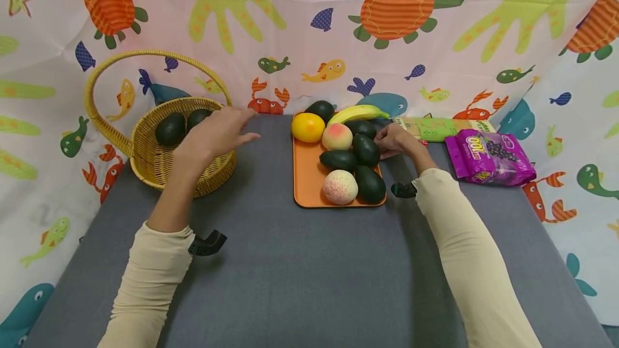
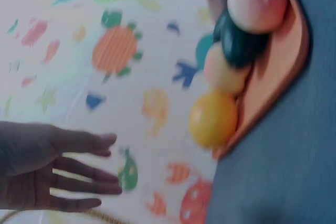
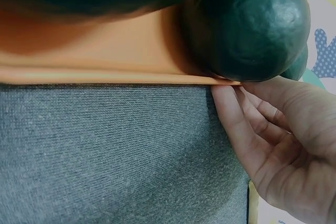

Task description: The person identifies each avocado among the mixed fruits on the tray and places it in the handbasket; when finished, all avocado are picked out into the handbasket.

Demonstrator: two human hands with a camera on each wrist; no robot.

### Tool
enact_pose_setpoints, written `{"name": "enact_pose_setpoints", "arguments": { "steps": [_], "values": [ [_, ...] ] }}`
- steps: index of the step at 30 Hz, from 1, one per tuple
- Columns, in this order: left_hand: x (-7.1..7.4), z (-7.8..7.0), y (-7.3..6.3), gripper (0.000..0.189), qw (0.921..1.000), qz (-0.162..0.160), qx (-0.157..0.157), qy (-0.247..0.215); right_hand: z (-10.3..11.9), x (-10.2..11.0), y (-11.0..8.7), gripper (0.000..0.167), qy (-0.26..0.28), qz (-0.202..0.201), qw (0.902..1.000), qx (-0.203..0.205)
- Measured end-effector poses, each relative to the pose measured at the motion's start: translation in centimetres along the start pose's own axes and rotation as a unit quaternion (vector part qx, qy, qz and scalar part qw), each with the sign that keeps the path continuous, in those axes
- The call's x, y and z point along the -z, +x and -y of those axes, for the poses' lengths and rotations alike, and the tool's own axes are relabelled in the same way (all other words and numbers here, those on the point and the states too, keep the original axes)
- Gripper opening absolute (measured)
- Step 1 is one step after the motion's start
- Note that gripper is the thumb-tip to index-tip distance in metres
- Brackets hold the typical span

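An orange tray bears a yellow-orange fruit, a banana, two peaches and several dark green avocados. At its right edge, my right hand pinches the rim between thumb and fingers, beside an avocado, as the right wrist view shows. My left hand hovers over the right side of a yellow wicker basket, fingers extended and holding nothing. Inside the basket lie two avocados, one partly hidden by that hand.
Right of the tray lie a purple package with grapes printed on it and a flat green packet. The basket's tall handle arches upward. A printed cloth hangs behind the grey table.
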State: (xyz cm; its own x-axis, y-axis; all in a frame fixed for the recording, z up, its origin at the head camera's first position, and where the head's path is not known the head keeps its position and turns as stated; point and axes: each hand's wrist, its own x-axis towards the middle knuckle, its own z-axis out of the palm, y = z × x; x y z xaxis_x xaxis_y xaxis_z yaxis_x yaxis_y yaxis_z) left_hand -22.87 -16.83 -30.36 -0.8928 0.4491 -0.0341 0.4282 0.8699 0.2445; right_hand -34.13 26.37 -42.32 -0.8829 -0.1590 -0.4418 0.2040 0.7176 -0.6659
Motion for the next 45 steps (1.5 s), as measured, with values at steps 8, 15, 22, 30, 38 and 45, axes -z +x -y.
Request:
{"name": "enact_pose_setpoints", "arguments": {
  "steps": [8,15,22,30,38,45],
  "values": [
    [-3.5,-5.6,4.4,0.053,0.9907,0.030,-0.125,-0.044,-0.1,-0.1,0.2,0.029,-0.007,0.001,1.0000,0.004],
    [-7.1,-8.4,8.0,0.058,0.9811,0.069,-0.175,-0.044,-0.1,-0.1,0.3,0.028,-0.002,0.000,1.0000,0.006],
    [-9.3,-9.5,9.7,0.058,0.9725,0.089,-0.215,-0.014,0.0,-0.3,0.1,0.029,0.007,0.007,1.0000,-0.001],
    [-10.2,-10.0,10.3,0.058,0.9595,0.099,-0.263,0.018,0.0,-0.1,0.1,0.030,0.006,0.004,0.9999,-0.008],
    [-11.1,-10.0,10.7,0.053,0.9597,0.066,-0.272,0.018,0.0,0.1,0.1,0.029,0.010,0.000,0.9999,-0.003],
    [-11.0,-9.4,10.4,0.055,0.9606,0.058,-0.272,0.003,-0.3,0.0,0.3,0.030,0.009,0.001,0.9999,-0.005]
  ]
}}
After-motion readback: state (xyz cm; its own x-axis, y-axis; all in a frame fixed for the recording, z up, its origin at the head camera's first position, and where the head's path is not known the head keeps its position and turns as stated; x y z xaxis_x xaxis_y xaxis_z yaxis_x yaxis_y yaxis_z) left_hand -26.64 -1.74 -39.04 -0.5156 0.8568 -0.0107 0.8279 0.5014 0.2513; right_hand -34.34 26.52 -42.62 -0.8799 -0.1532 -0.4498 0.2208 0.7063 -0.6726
